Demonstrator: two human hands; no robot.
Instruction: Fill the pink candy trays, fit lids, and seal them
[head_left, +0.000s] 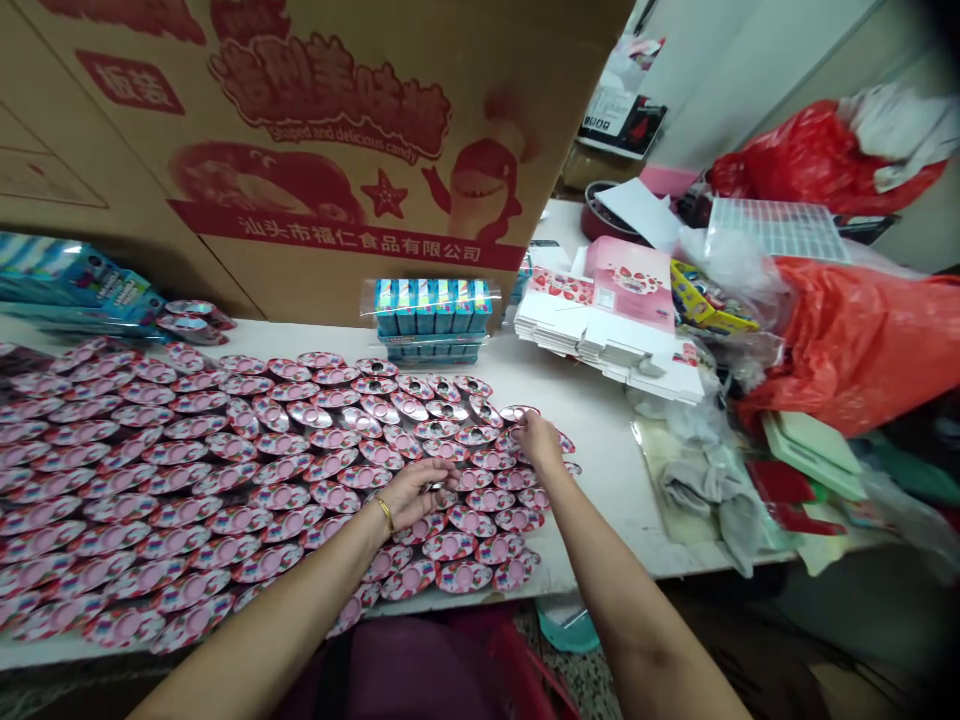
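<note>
Rows of oval red-and-pink candy packs (240,520), most with a round pink centre, cover the white table. A few packs near the far right rows, such as one oval pack (448,410), show a dark or shiny centre instead. My left hand (416,495), with a gold bangle at the wrist, hovers low over the packs with its fingers curled in; a small shiny bit shows between them, too small to name. At the right end of the rows my right hand (538,440) is closed in a pinch over the packs, and its fingertips hide what they hold.
A big printed carton (315,200) stands along the back. Before it sit a wrapped block of small blue boxes (433,308) and more blue packs (75,285) at left. Flattened pink-and-white boxes (600,310), a grey cloth (709,495) and red plastic bags (862,340) lie right.
</note>
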